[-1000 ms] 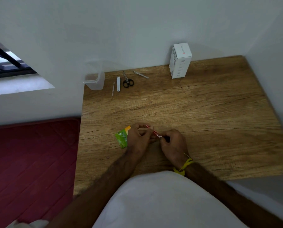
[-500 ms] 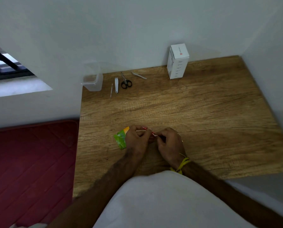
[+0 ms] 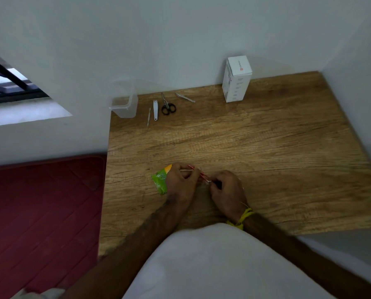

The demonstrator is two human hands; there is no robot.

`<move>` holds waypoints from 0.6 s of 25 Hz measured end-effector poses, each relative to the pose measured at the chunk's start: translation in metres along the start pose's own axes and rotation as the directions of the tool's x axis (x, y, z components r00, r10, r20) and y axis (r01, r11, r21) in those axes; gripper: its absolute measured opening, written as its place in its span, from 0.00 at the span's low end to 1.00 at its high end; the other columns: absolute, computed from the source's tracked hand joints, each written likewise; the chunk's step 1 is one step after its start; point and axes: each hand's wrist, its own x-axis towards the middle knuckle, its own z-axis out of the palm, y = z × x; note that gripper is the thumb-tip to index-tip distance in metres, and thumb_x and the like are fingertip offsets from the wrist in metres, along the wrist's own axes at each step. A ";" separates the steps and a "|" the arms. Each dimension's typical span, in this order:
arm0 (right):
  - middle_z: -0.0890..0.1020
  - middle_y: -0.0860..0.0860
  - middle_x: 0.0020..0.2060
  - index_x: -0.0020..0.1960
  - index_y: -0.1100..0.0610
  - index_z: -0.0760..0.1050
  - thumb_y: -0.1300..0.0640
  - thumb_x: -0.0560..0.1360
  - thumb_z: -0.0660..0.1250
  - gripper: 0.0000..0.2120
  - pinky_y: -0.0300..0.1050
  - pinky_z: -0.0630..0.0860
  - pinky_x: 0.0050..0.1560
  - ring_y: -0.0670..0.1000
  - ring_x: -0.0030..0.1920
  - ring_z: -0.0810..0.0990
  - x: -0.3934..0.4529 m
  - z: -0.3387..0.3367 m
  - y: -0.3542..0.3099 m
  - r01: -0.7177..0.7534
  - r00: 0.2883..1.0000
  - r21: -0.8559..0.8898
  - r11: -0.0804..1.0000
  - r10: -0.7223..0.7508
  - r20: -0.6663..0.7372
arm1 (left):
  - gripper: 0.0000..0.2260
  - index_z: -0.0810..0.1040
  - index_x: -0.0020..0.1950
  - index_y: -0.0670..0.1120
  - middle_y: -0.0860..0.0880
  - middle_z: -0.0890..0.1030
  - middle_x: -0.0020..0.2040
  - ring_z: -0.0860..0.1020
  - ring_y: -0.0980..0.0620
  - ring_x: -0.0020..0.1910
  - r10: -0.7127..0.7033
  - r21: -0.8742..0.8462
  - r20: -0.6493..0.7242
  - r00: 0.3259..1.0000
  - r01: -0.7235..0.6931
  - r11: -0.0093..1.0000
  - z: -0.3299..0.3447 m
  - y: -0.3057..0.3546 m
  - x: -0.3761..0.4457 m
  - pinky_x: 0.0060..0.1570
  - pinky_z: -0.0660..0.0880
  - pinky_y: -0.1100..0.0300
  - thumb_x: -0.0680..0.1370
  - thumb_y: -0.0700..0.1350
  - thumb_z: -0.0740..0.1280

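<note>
Red-and-white, the striped stick is held between both hands near the 6 o'clock edge of the surface, slanting from 10 to 4 o'clock. The left hand pinches its upper end and the right hand its lower tip, each grip closed on it. It looks light, slim and easily bent, so it is best held gently near the ends. A green sachet lies at the left hand's 9 o'clock.

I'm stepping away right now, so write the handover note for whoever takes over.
Left hand pinches the far end of the red-and-white stick; right hand pinches its near end, over the table.
Green sachet lies partly under the left hand.
Done: stick is held in both hands.
Left: finish working the stick; scissors, nail clipper and tweezers lie at the back, untouched.
</note>
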 end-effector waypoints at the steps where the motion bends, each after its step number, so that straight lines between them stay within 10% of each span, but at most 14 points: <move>1: 0.79 0.51 0.43 0.48 0.59 0.83 0.60 0.75 0.69 0.05 0.43 0.71 0.47 0.50 0.47 0.75 0.003 0.000 -0.003 0.002 1.000 0.010 1.000 -0.002 0.002 | 0.08 0.76 0.47 0.43 0.43 0.86 0.40 0.86 0.47 0.39 0.005 0.014 0.000 1.000 -0.005 1.000 0.000 0.000 0.001 0.45 0.83 0.44 0.74 0.42 0.75; 15: 0.79 0.50 0.41 0.47 0.58 0.84 0.55 0.76 0.70 0.07 0.42 0.70 0.43 0.48 0.44 0.75 -0.004 -0.006 0.008 0.081 0.994 0.013 0.997 -0.082 0.077 | 0.09 0.76 0.52 0.38 0.40 0.86 0.42 0.86 0.43 0.39 0.064 0.008 0.038 0.997 -0.065 0.998 -0.010 0.006 0.007 0.44 0.83 0.44 0.76 0.39 0.72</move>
